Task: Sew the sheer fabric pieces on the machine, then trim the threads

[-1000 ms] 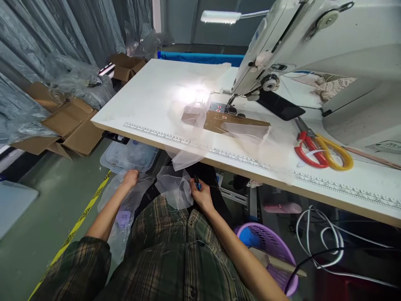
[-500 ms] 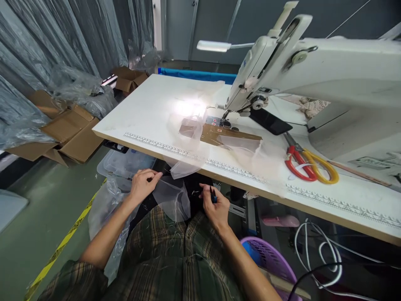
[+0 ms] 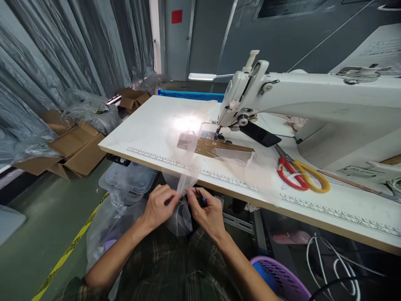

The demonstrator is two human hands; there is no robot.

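Note:
A strip of sheer white fabric hangs over the front edge of the sewing table down to my lap. My left hand is closed in a pinch on it, just below the edge. Close by on the right, my right hand pinches the fabric with thumb and fingertip. Tucked in that same hand are small thread snips, dark with a bit of blue, mostly hidden by the fingers. More sheer fabric lies on the tabletop near the needle of the white sewing machine.
Red-and-yellow-handled scissors and a black phone lie right of the needle. A printed ruler runs along the front of the white table. Below are a purple basket and white cables. Cardboard boxes stand left.
Both hands have come together from apart, my left moving right, and now pinch the hanging fabric. The head view has tilted up, showing more wall.

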